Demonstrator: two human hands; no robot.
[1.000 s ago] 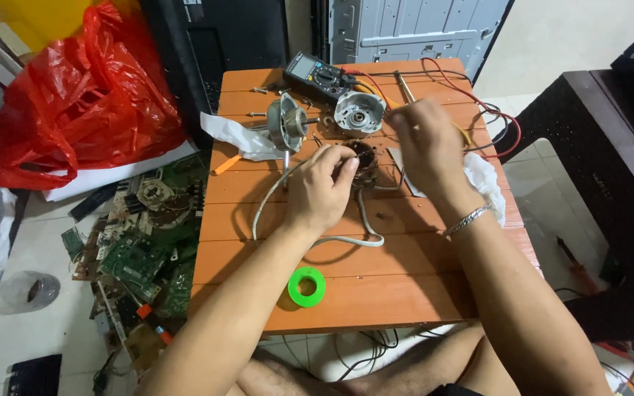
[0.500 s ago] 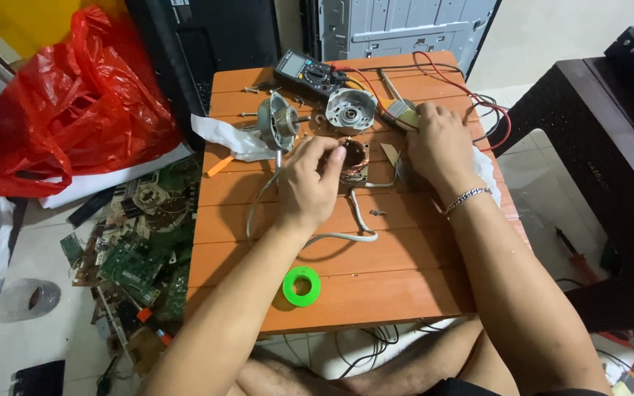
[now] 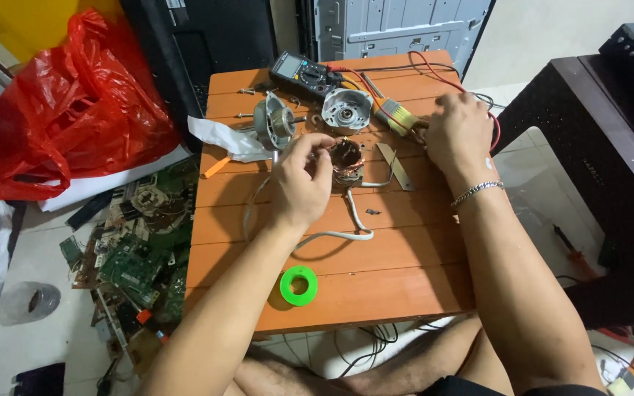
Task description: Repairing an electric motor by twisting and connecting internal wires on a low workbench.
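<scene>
Head view: on the orange wooden bench [image 3: 376,271], the left hand [image 3: 301,183] curls its fingers closed on the copper-wound motor stator [image 3: 347,160], mid-bench. The right hand [image 3: 458,133] rests loosely curled over red wires [image 3: 494,128] beside a paintbrush [image 3: 398,116]; whether it grips anything I cannot tell. The stator looks heavy and rigid, its thin windings fragile, so it is best held by its iron core. A green tape roll [image 3: 299,285] lies near the front edge.
</scene>
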